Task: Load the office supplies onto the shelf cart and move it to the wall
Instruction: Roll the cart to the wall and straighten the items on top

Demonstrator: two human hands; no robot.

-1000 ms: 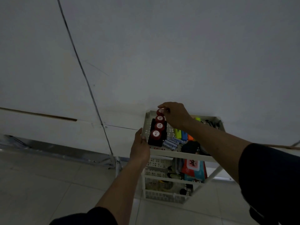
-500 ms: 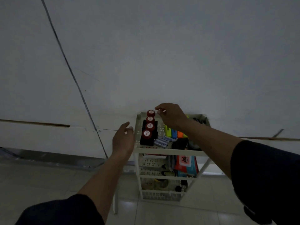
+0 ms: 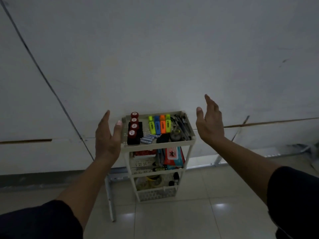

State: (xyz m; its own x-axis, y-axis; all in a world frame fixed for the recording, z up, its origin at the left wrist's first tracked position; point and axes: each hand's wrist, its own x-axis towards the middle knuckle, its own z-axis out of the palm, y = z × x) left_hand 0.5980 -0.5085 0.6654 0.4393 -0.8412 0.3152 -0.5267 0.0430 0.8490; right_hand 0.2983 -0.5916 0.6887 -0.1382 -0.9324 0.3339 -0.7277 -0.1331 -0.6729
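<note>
Hands: left hand (image 3: 107, 138) and right hand (image 3: 209, 125) have straight fingers and hold nothing | Where: shelf cart (image 3: 158, 145) stands between the fingers, by the wall (image 3: 155, 57) | Do: looks done; only nudge it softly, it is tall and thin | Feel: hard holey plastic tray, fat bright markers (image 3: 159, 124), round red caps (image 3: 133, 125)

Looking like office or storeroom: plain white wall (image 3: 155, 49), tiled floor (image 3: 172, 221), 3-tier cart (image 3: 158, 147) holding highlighters (image 3: 159, 124), pens (image 3: 181, 125).
</note>
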